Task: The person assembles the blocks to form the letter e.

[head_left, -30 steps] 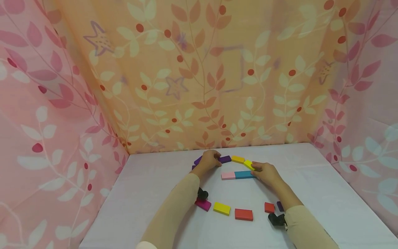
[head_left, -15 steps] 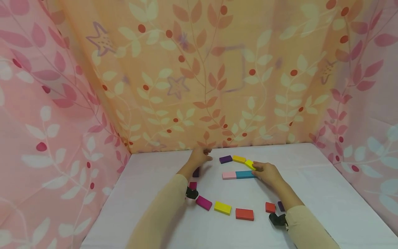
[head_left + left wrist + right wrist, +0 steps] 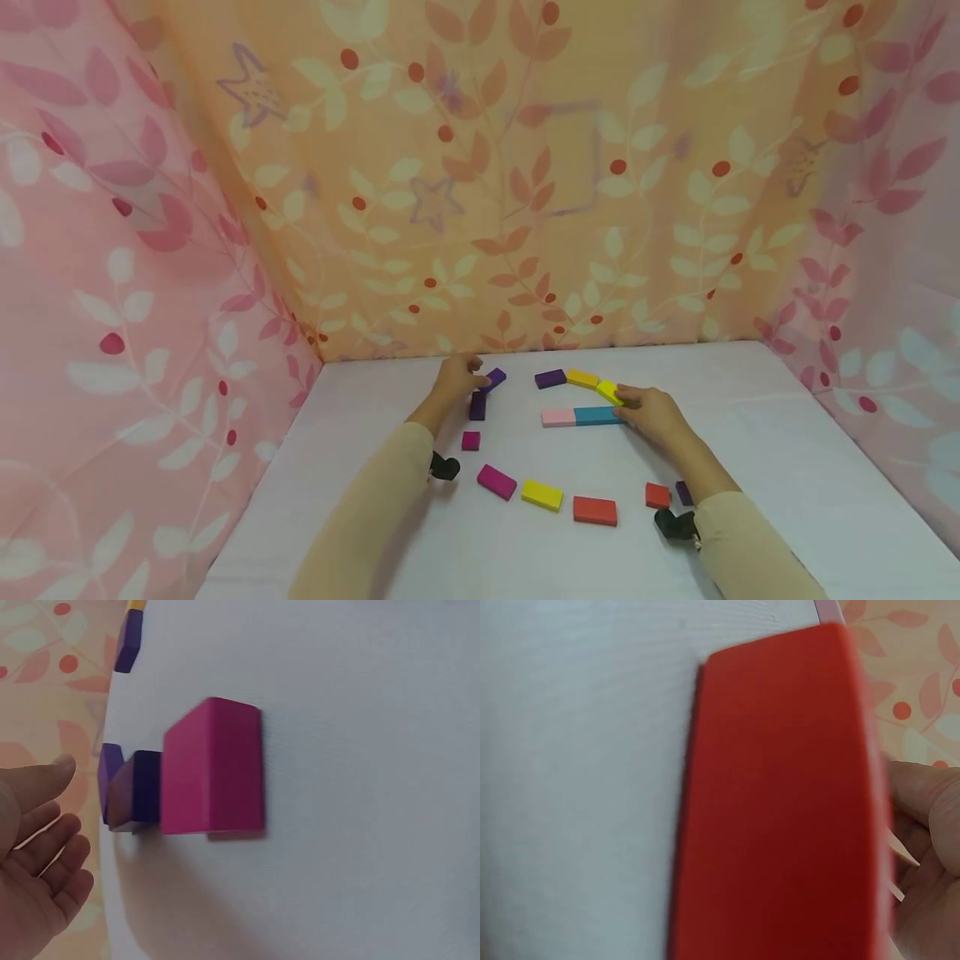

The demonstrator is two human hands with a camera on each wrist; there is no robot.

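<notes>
Head view: on the far part of the white desk (image 3: 570,458), the violet block (image 3: 495,378) lies with its long axis slanting from near left to far right; the thumb of the left hand (image 3: 453,379) overlaps its near end, the grip apart. The dark purple block (image 3: 477,407) just beside it points away from the person. The right hand (image 3: 651,412) reaches the right ends of the yellow block (image 3: 609,392), slanting from far left to near right, and the blue block (image 3: 597,415), aligned crosswise; whether this grip clamps either cannot be told. Left wrist view: thumb and fingers stand apart, and the violet block shows partly behind the dark purple block. Right wrist view: a blurred red block (image 3: 780,802), elongated top to bottom, partly hides the right hand.
</notes>
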